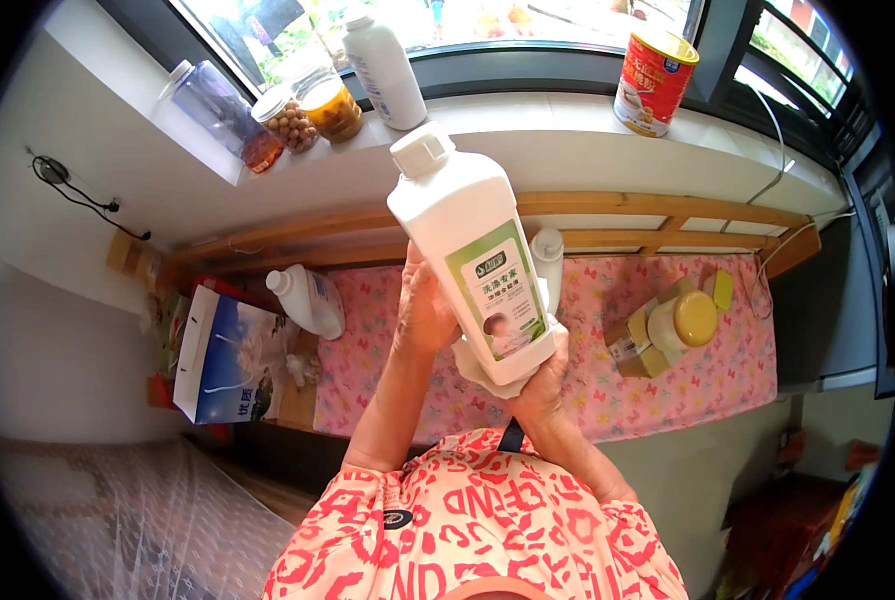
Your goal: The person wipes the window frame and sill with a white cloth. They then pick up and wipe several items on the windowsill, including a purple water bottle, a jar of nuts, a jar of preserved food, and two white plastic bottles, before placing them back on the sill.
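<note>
Up close, both hands hold a white bottle [473, 250] with a green label above the table [608, 395] with its pink cloth: left hand [423, 310] on its side, right hand [543, 375] gripping its base with a white cloth [473, 365]. Table's middle is open. Boxes with a yellow-lidded jar [680, 322] sit near its right edge, a lying white jug [308, 298] at its left edge. Red tin [655, 80] stands on the windowsill's right part.

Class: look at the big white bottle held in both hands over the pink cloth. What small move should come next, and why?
Probably wipe on along the white bottle. The right hand presses a white cloth under its base, while the left hand steadies its side; the cap is on, so tilting seems safe.
</note>
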Tool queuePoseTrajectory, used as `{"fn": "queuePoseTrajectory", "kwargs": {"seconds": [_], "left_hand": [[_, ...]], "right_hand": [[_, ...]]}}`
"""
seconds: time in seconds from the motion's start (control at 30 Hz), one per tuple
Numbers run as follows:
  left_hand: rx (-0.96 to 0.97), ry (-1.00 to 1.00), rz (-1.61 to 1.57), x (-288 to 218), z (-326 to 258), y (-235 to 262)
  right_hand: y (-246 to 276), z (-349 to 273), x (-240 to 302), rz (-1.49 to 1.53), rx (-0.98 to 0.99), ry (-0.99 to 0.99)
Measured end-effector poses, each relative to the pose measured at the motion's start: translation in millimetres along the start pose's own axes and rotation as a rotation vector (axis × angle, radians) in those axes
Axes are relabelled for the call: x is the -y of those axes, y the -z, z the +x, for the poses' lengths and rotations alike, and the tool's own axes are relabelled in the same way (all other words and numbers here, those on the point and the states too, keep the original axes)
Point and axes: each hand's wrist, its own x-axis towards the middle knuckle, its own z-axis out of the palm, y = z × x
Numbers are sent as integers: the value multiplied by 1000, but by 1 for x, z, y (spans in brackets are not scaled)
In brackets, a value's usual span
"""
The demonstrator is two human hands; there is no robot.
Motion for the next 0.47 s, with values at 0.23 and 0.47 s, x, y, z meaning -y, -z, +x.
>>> {"fn": "queuePoseTrajectory", "kwargs": {"seconds": [0.23, 0.47], "left_hand": [[-78, -84, 371, 1, -8, -38], [-140, -218, 386, 9, -8, -28]], "right_hand": [[21, 10, -1, -28, -141, 57], [7, 4, 9, 69, -184, -123]]}}
